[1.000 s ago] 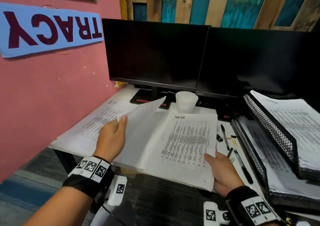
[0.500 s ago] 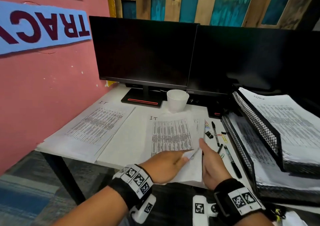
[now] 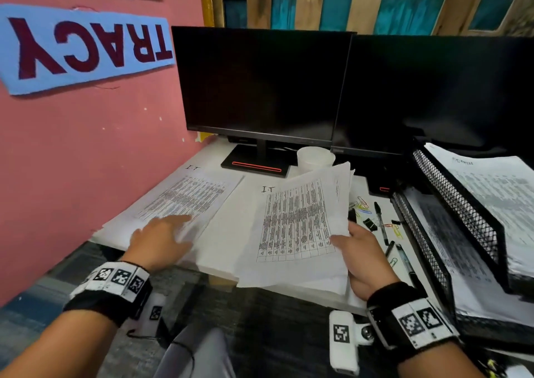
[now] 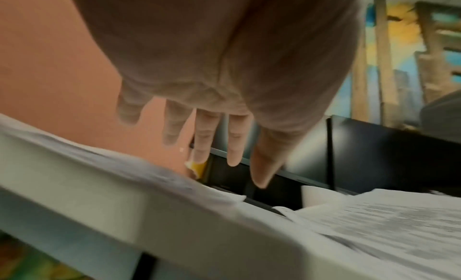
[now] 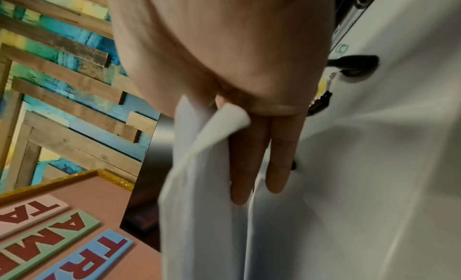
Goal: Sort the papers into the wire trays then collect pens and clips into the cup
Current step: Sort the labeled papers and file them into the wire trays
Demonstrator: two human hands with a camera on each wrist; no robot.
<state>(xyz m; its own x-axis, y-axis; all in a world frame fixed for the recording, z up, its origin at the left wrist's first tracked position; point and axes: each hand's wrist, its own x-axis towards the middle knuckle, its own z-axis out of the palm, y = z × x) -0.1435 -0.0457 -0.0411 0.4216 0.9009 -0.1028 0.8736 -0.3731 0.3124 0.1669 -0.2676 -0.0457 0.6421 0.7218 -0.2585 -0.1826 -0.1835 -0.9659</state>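
Note:
My right hand (image 3: pixel 354 246) pinches a sheaf of printed sheets (image 3: pixel 297 221) by its right edge, lifted and tilted above the middle "IT" paper stack (image 3: pixel 231 233). In the right wrist view the sheets (image 5: pixel 199 185) run between thumb and fingers (image 5: pixel 249 156). My left hand (image 3: pixel 161 239) hovers flat over the left "IT" stack (image 3: pixel 187 195), fingers (image 4: pixel 212 136) spread and holding nothing. A white cup (image 3: pixel 315 158) stands behind the lifted sheets. Black pens (image 3: pixel 381 224) and coloured clips (image 3: pixel 361 205) lie right of my right hand. Two black wire trays (image 3: pixel 456 204) at the right hold papers.
Two dark monitors (image 3: pixel 260 88) stand at the back of the white table (image 3: pixel 219 155). A pink wall (image 3: pixel 86 146) closes the left side. A black binder clip (image 3: pixel 370 224) lies among the pens. The lower tray (image 3: pixel 419 247) reaches the table's front right.
My hands were together at the middle stack's front edge. The left hand has since swung left over the left stack, and the right hand has lifted the sheets up.

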